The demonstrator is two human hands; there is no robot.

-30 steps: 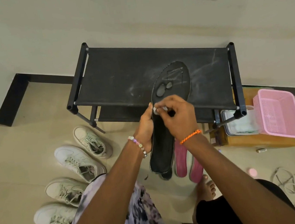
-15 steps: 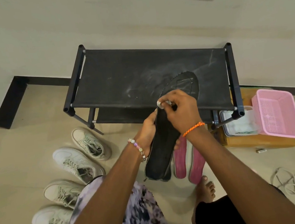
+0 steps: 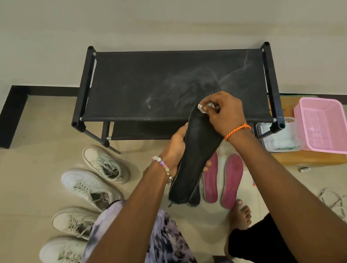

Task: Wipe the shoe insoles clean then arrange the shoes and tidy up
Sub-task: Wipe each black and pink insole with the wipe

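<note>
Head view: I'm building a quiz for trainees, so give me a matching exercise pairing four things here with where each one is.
Things:
1. black insole
2. pink insoles
3. white sneakers
4. pink basket

Places:
A. on the wooden board at the shoe rack's right end
B. flat on the floor in front of the shoe rack
C. in a row on the floor, left of the person
D. held up by the left hand while the right hand rubs it with a small white wipe

Pairs: 1-D, 2-B, 3-C, 4-A
</note>
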